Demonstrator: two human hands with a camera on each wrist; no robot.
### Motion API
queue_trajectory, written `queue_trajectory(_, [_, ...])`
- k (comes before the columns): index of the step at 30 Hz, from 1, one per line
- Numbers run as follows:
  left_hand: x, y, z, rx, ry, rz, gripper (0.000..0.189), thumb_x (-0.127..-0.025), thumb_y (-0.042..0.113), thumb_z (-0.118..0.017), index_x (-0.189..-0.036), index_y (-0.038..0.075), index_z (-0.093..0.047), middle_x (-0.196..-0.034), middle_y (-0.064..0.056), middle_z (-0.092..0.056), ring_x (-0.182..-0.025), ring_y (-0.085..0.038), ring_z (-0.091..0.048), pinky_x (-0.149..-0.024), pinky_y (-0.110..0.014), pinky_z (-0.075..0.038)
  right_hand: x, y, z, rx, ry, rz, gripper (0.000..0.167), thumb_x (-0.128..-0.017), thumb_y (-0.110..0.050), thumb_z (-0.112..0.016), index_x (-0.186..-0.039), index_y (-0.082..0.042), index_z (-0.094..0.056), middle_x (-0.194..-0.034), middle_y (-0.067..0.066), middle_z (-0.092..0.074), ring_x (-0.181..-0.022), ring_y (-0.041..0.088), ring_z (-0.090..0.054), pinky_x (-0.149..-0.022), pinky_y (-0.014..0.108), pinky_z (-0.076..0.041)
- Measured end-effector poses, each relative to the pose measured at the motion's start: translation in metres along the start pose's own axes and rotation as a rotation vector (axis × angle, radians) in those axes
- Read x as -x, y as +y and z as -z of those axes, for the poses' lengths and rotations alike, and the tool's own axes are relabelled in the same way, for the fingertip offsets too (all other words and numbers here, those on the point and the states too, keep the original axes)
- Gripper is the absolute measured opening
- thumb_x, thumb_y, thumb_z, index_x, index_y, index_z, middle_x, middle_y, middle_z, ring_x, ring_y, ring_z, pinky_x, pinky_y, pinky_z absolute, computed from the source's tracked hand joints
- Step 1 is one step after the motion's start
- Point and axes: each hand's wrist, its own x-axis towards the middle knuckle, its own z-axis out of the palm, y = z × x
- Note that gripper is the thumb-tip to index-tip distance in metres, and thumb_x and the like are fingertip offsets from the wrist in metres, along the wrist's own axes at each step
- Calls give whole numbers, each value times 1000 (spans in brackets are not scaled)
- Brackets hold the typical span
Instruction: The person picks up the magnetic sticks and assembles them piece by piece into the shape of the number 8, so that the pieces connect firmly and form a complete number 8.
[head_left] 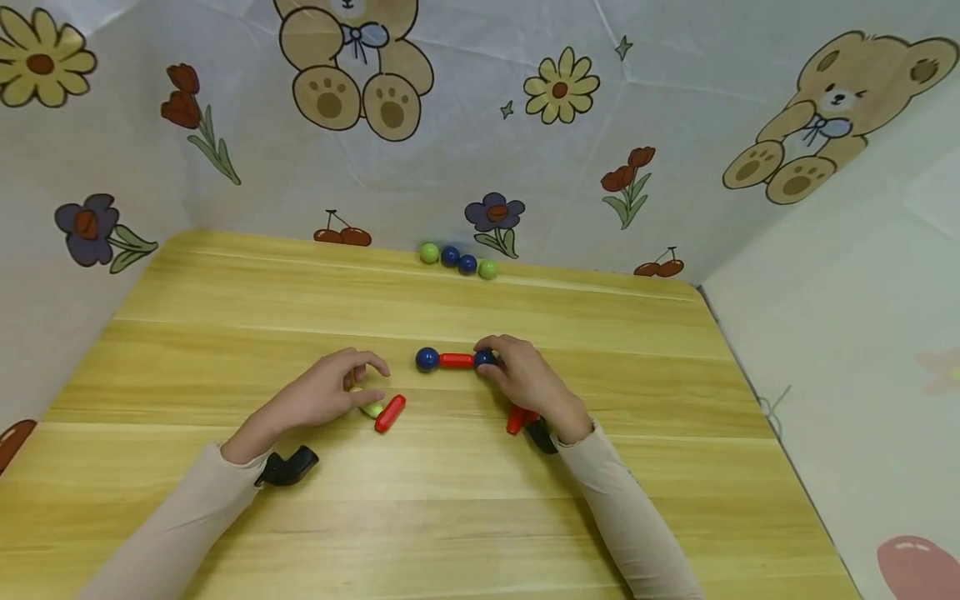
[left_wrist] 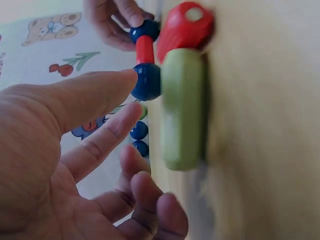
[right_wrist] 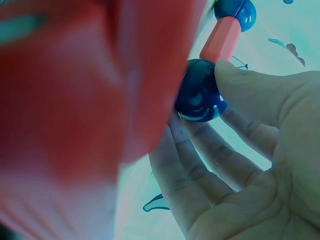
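Note:
A red rod (head_left: 457, 360) lies between two blue balls, the left one (head_left: 427, 359) and the right one (head_left: 485, 358), in a straight line. My right hand (head_left: 528, 379) holds the right ball between thumb and fingers, as the right wrist view also shows. Over to the left, my left hand (head_left: 322, 392) hovers with its fingers spread and nothing in them. Below its thumb are a green rod (left_wrist: 182, 110), partly hidden in the head view, and a loose red rod (head_left: 390, 414).
More red pieces (head_left: 516, 419) lie under my right wrist, partly covered by it. Along the table's back edge sits a row of balls, with a green one (head_left: 429, 253) at one end and blue ones (head_left: 450, 256) between. A patterned cloth wall (head_left: 450, 167) stands behind.

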Motion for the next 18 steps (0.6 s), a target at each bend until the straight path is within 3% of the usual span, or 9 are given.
queue_trajectory(7, [24, -4, -4, 34, 36, 69, 31, -91, 19, -75, -119, 9, -65, -76, 0, -49, -63, -11, -43, -56, -23, -37, 0, 0, 0, 7, 1, -3, 29, -97, -16, -67, -125, -6, -64, -116, 11, -68, -95, 21, -63, -88, 39, -54])
queue_trajectory(15, [29, -8, -8, 82, 28, 90, 36, -91, 20, -75, -123, 7, -64, -82, -2, -56, -64, -12, -49, -56, -23, -40, 0, -1, 0, 10, -6, -13, 29, -98, -17, -66, -125, -6, -64, -116, 10, -68, -94, 20, -62, -87, 39, -53])
queue_trajectory(18, [29, -8, -9, 58, 38, 89, 37, -90, 22, -77, -122, 9, -65, -86, -2, -58, -68, -13, -49, -57, -23, -39, 0, -2, 0, 6, -6, -14, 30, -98, -17, -66, -126, -6, -63, -117, 10, -68, -96, 20, -62, -89, 39, -53])
